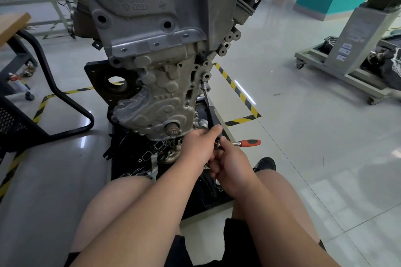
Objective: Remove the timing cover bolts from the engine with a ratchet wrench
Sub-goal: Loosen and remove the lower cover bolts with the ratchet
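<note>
The grey engine stands upright, its cast timing cover (156,102) facing me. A socket (204,86) sits on a bolt at the cover's right edge. From it a long dark extension bar (209,110) runs down to the ratchet wrench, whose red handle (249,142) sticks out to the right. My left hand (200,144) grips the bar's lower end, thumb up along it. My right hand (230,168) is just below, fingers curled around the ratchet head. The head itself is mostly hidden between both hands.
A black tray (130,154) with gaskets and metal parts lies under the engine, in front of my knees. A black chair frame (65,97) stands left. A wheeled grey stand (355,54) stands far right. Yellow-black tape (238,91) marks the tiled floor.
</note>
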The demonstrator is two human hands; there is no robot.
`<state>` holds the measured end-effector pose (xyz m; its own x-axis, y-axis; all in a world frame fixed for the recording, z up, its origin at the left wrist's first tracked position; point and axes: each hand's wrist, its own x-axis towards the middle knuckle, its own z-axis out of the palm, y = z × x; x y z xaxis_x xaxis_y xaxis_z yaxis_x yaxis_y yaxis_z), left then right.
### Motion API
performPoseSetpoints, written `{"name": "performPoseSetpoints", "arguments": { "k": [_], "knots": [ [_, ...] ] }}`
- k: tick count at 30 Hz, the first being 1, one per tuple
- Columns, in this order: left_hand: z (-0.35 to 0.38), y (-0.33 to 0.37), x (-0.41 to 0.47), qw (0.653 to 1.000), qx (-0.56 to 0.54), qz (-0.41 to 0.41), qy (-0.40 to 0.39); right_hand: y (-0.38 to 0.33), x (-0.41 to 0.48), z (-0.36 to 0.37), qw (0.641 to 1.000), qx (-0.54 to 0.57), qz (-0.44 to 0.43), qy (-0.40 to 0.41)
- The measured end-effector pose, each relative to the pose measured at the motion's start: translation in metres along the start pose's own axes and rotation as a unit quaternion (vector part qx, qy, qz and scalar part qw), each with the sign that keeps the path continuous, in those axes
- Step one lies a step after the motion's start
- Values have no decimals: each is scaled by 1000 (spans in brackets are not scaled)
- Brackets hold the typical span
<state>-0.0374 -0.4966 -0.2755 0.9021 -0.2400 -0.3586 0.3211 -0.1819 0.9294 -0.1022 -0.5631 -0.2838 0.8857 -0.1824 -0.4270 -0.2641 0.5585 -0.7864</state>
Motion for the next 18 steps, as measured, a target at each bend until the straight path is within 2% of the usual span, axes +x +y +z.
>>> {"name": "performPoseSetpoints", "arguments": {
  "k": [5, 8, 11, 14, 18],
  "knots": [
    [2, 1, 2, 1000, 6, 26, 14, 1, -2, 2, 995, -76, -49, 46],
    [2, 0, 3, 999, 4, 28, 16, 3, -3, 3, 983, -140, -69, 100],
    [3, -1, 4, 999, 11, 40, 23, 5, -6, 3, 952, -242, -114, 148],
    [3, -2, 5, 999, 18, 42, 27, 8, -7, 2, 917, -328, -171, 152],
    [5, -2, 5, 998, 19, 42, 29, 12, -8, 4, 896, -366, -204, 146]
  ]
}}
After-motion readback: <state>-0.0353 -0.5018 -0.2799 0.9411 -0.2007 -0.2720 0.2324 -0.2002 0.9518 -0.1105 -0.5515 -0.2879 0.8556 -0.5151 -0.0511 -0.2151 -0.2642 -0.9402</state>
